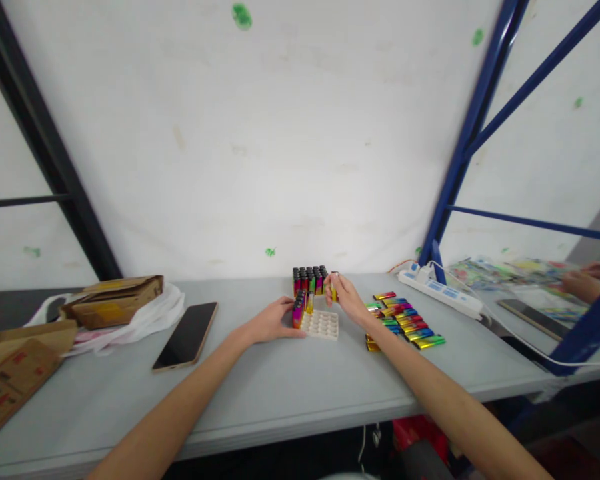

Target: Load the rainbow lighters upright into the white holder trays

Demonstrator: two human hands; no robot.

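Observation:
A white tray (322, 325) with rows of round holes lies on the table, its left part holding several upright lighters (299, 312). My left hand (274, 321) rests at the tray's left side, fingers apart around the edge of the standing lighters. My right hand (344, 293) pinches a yellow lighter (334, 292) above and behind the tray's right side. Behind the tray stands a block of black-topped, colourful lighters (310, 280). Loose shiny lighters (405, 320) lie in rows to the right, partly behind my right forearm.
A phone (186, 336) lies on the left, beside a white plastic bag (167, 310) and cardboard boxes (115, 301). A white power strip (441, 293) is at the back right, near a blue metal frame (453, 180). Another person's hands (587, 283) show at the far right.

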